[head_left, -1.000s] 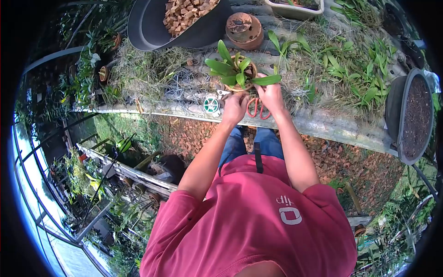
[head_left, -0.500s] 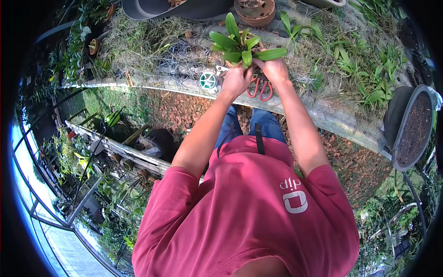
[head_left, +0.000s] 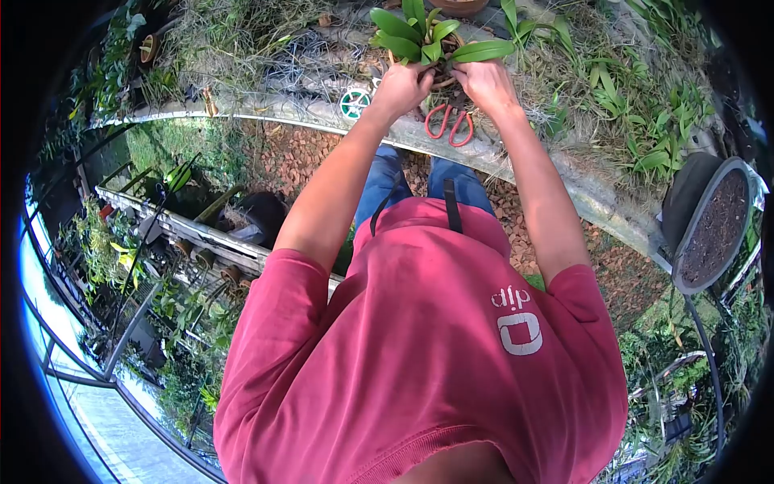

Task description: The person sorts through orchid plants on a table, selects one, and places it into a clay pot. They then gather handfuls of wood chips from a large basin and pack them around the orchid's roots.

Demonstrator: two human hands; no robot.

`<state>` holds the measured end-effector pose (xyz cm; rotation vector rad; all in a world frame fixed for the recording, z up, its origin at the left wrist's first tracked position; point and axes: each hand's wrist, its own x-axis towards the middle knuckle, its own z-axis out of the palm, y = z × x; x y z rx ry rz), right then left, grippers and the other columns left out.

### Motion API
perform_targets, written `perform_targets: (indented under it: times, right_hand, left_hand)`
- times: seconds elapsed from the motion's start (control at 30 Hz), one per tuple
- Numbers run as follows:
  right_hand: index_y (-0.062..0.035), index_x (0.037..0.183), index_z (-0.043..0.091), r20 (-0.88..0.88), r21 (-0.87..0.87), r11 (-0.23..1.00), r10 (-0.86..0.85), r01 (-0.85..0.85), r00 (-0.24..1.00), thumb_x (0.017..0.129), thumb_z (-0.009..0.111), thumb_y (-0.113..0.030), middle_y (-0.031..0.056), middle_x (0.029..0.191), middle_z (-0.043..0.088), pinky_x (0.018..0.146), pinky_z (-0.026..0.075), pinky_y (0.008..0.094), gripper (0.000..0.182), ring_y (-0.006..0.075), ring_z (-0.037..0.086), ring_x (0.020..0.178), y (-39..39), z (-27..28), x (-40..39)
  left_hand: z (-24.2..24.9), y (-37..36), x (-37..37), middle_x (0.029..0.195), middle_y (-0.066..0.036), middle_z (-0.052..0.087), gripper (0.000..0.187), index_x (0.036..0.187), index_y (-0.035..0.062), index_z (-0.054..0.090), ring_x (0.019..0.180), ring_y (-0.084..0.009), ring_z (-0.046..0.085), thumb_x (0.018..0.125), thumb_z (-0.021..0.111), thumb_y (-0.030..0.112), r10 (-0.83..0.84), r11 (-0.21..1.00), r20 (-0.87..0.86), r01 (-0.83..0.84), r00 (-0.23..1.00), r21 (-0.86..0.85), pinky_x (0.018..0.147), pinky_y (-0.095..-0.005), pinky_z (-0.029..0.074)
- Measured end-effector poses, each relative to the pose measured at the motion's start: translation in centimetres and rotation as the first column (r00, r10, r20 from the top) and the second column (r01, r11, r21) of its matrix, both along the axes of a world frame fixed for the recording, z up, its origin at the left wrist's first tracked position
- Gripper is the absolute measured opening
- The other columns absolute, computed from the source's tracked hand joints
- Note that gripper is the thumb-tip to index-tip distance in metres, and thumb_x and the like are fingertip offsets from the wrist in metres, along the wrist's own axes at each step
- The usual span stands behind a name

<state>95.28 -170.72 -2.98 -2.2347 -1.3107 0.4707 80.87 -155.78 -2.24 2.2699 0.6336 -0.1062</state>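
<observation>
A leafy green plant [head_left: 431, 40] with broad, strap-like leaves stands at the top middle in a round brown pot [head_left: 442, 83], mostly hidden by hands and leaves. My left hand [head_left: 401, 87] is closed at the pot's left side, thumb and fingers bent in toward the rim. On the opposite side my right hand [head_left: 486, 83] is also closed, its fingertips tucked under the leaves at the rim. What exactly lies between the fingertips is too small to tell. Red-handled scissors [head_left: 449, 125] lie just below the pot, and a green-and-white spool [head_left: 354, 103] sits left of my left hand.
Dry grass-like fibre [head_left: 234, 56] and loose green plants [head_left: 613, 93] cover the bench [head_left: 310, 113]. A clay pot [head_left: 459, 6] stands behind the plant. At the right edge is a grey tub of dark soil [head_left: 713, 226]. A wooden planter [head_left: 193, 234] stands lower left.
My hands have drawn apart around the pot, exposing more of its rim and the scissors. The whole view has shifted, so the bench sits higher in the picture.
</observation>
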Motion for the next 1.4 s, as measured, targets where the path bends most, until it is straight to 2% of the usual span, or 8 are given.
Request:
perform_targets:
  times: [0.23,0.43,0.57,0.7,0.8,1.0,1.23,1.4]
  right_hand:
    - [-0.0115,0.089,0.077,0.060,-0.146,0.988,0.050,-0.041,0.997,0.078,0.080,-0.024,0.0108,0.096,0.074,0.088,0.052,0.0453,0.016,0.0304,0.068,0.104,2.2,1.5,0.8]
    - [-0.0142,0.088,0.078,0.242,-0.026,0.999,0.039,-0.034,0.969,0.076,0.083,-0.025,0.0074,0.094,0.074,0.087,0.051,0.0428,0.017,0.0284,0.069,0.100,1.9,0.9,0.8]
    - [-0.0152,0.094,0.079,0.057,-0.099,0.988,0.127,-0.121,0.990,0.072,0.085,-0.027,0.0076,0.093,0.074,0.086,0.052,0.0420,0.025,0.0277,0.071,0.092,1.9,1.0,2.2]
    - [-0.0136,0.087,0.078,0.064,-0.195,0.981,0.003,0.010,0.998,0.072,0.085,-0.027,0.0083,0.089,0.074,0.084,0.054,0.0427,0.021,0.0285,0.071,0.089,3.1,1.5,1.2]
    - [-0.0122,0.082,0.077,0.305,-0.012,0.999,0.036,-0.034,0.952,0.071,0.085,-0.027,0.0097,0.088,0.073,0.082,0.054,0.0424,0.021,0.0289,0.071,0.088,2.8,0.0,0.5]
    - [-0.0105,0.091,0.076,0.074,-0.111,0.975,0.201,-0.192,0.977,0.073,0.083,-0.023,0.0120,0.089,0.073,0.084,0.054,0.0439,0.024,0.0316,0.071,0.091,2.2,1.2,2.8]
    - [-0.0083,0.110,0.074,0.040,-0.453,0.833,0.376,-0.318,0.926,0.082,0.079,-0.022,0.0162,0.115,0.072,0.086,0.057,0.0445,0.032,0.0337,0.070,0.106,5.0,1.4,3.8]
    - [-0.0054,0.116,0.070,-0.065,-0.479,0.804,0.368,-0.352,0.928,0.081,0.080,-0.020,0.0192,0.118,0.071,0.093,0.056,0.0462,0.039,0.0366,0.068,0.111,5.6,1.1,4.2]
  left_hand:
    - [0.0,0.4,0.3,0.110,-0.020,0.073,0.032,0.124,0.0113,0.072,0.101,-0.0389,0.070,0.095,0.062,0.021,0.007,1.000,0.024,-0.006,1.000,-0.018,0.091,-0.0437,0.055]
    - [0.1,0.3,-0.1,0.112,-0.019,0.073,0.034,0.127,0.0118,0.071,0.103,-0.0375,0.070,0.095,0.062,0.022,0.026,0.999,0.038,-0.025,0.999,-0.029,0.093,-0.0431,0.055]
    - [0.1,0.1,-0.4,0.113,-0.018,0.073,0.035,0.129,0.0151,0.071,0.104,-0.0364,0.070,0.096,0.062,0.021,0.032,0.998,0.015,-0.031,0.999,-0.047,0.095,-0.0428,0.054]
    - [-0.6,0.2,-0.4,0.114,-0.017,0.073,0.035,0.130,0.0165,0.070,0.105,-0.0362,0.070,0.096,0.062,0.021,0.031,0.998,-0.056,-0.033,0.998,-0.047,0.095,-0.0428,0.054]
    - [-1.1,-0.1,-0.7,0.100,-0.023,0.072,0.032,0.122,0.0145,0.073,0.094,-0.0420,0.069,0.095,0.061,0.024,0.071,0.994,0.084,-0.064,0.994,-0.084,0.090,-0.0480,0.055]
    - [-1.1,-0.2,-0.6,0.105,-0.019,0.074,0.034,0.128,0.0165,0.071,0.098,-0.0374,0.071,0.096,0.062,0.020,0.029,0.999,0.055,-0.031,0.998,0.029,0.091,-0.0438,0.055]
    - [-0.7,-0.3,-0.4,0.104,-0.021,0.073,0.033,0.127,0.0157,0.071,0.096,-0.0387,0.070,0.096,0.060,0.020,0.059,0.997,-0.014,-0.059,0.998,-0.052,0.089,-0.0454,0.055]
    - [-0.7,-0.4,-0.6,0.107,-0.021,0.073,0.033,0.126,0.0138,0.071,0.100,-0.0394,0.069,0.096,0.060,0.019,0.064,0.997,0.011,-0.063,0.998,-0.041,0.091,-0.0453,0.054]
